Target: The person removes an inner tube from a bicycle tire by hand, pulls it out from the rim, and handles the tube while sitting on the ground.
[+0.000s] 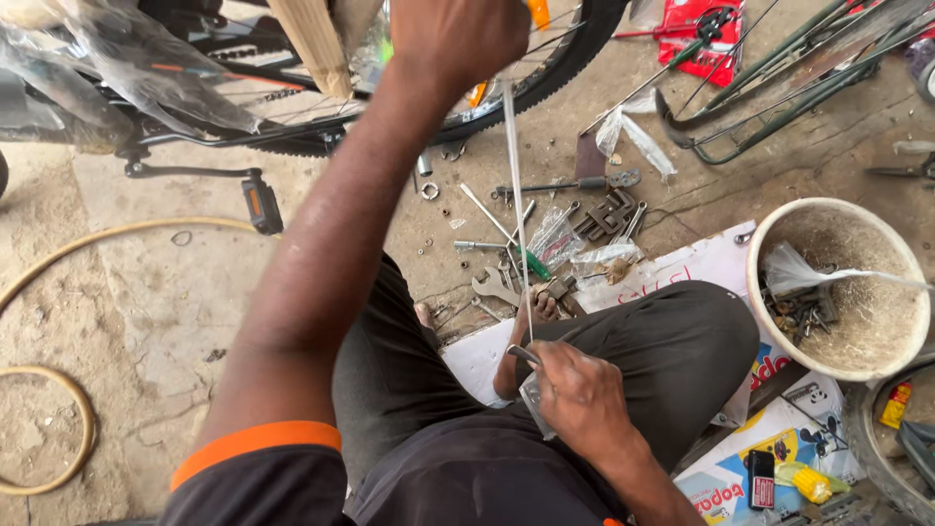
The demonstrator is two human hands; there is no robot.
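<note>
Left arm fills centre frame, its hand closed at the bicycle wheel, top edge. Open dirt floor lies left. Right hand is clamped on thin spokes above the lap, beside scattered tools and bowl.

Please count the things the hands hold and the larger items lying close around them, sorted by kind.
Thin plastic strip held by left hand and right hand: 1
Bicycle wheel: 1
Pedal: 1
Open-end spanner: 1
Round tub: 1
Total: 5
</note>
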